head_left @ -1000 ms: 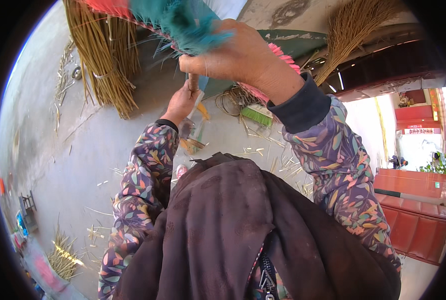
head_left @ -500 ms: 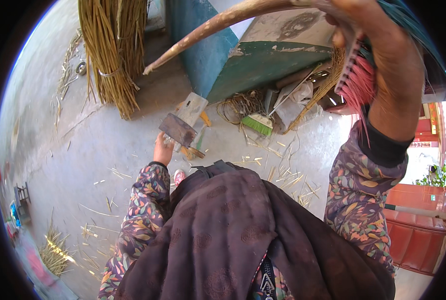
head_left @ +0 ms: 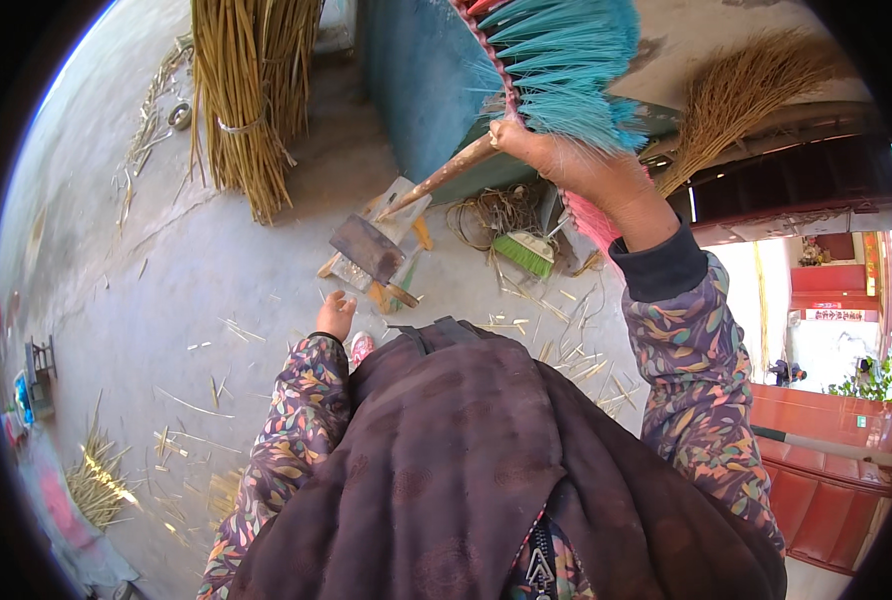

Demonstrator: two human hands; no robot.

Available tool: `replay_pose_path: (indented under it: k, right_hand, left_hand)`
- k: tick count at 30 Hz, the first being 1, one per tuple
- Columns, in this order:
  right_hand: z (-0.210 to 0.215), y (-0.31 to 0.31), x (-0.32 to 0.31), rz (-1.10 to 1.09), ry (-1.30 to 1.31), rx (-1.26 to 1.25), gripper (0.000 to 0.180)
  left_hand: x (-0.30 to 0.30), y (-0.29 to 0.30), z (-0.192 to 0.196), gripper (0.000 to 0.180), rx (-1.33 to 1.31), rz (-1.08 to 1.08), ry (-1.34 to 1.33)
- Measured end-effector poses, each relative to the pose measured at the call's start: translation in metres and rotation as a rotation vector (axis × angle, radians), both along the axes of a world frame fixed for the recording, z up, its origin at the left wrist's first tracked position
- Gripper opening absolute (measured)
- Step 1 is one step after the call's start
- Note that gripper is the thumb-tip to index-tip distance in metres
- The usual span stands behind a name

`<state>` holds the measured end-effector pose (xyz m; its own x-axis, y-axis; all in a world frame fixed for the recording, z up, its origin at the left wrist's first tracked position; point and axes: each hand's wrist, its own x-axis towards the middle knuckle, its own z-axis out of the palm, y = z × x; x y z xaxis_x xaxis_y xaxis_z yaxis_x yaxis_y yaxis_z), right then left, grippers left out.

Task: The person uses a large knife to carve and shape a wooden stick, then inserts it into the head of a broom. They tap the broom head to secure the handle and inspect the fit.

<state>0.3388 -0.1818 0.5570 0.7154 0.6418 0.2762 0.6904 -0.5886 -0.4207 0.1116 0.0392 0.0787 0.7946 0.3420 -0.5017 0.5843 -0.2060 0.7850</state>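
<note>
My right hand (head_left: 576, 165) is raised and closed around the wooden handle (head_left: 456, 172) of a broom, close under its head. Teal bristles (head_left: 566, 70) fan out above the hand along a pink toothed strip. Pink bristles (head_left: 588, 218) show below the wrist; whether they belong to the same broom I cannot tell. The handle slants down to the left, its tip over a low wooden bench (head_left: 398, 196) that bears a dark block (head_left: 368, 248). Just short of the bench, my left hand (head_left: 336, 313) is open with loosely bent fingers and nothing visible in it.
A tied bundle of stalks (head_left: 241, 110) stands at the far left. By the wall lie a green-bristled brush (head_left: 524, 253) and tangled cord (head_left: 496, 212). A twig broom (head_left: 751, 95) is at upper right. Straw scraps litter the floor; red seating (head_left: 826, 510) stands at right.
My right hand has moved left with the broom, and the handle tip has swung down over the bench. My left hand has come away from the dark block.
</note>
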Motion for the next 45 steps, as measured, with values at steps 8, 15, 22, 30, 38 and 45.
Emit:
replay_pose_path:
  k: [8, 15, 22, 30, 38, 45]
  right_hand:
    - [0.071, -0.012, -0.027, -0.069, 0.173, 0.359, 0.016]
    - [0.097, -0.016, -0.049, -0.096, 0.367, 0.406, 0.026]
    - [0.010, 0.001, -0.014, -0.267, 0.164, -0.128, 0.034]
    - [0.026, -0.039, -0.002, -0.350, 0.308, 0.013, 0.035]
    - [0.031, -0.105, -0.003, -0.315, 0.560, 0.586, 0.050]
    - [0.007, -0.126, -0.023, -0.279, 0.845, 0.918, 0.036]
  left_hand:
    - [-0.002, -0.004, -0.001, 0.046, 0.038, -0.185, 0.208]
    - [-0.027, -0.002, -0.002, 0.040, -0.098, -0.077, 0.365]
    - [-0.029, 0.001, -0.019, 0.041, -0.087, -0.027, 0.316]
    - [-0.001, -0.007, 0.015, 0.040, -0.247, 0.000, 0.215]
    - [0.049, -0.007, 0.142, 0.052, 0.277, 0.042, -0.447]
    - [0.056, 0.029, 0.257, 0.055, 0.810, -0.328, -0.695]
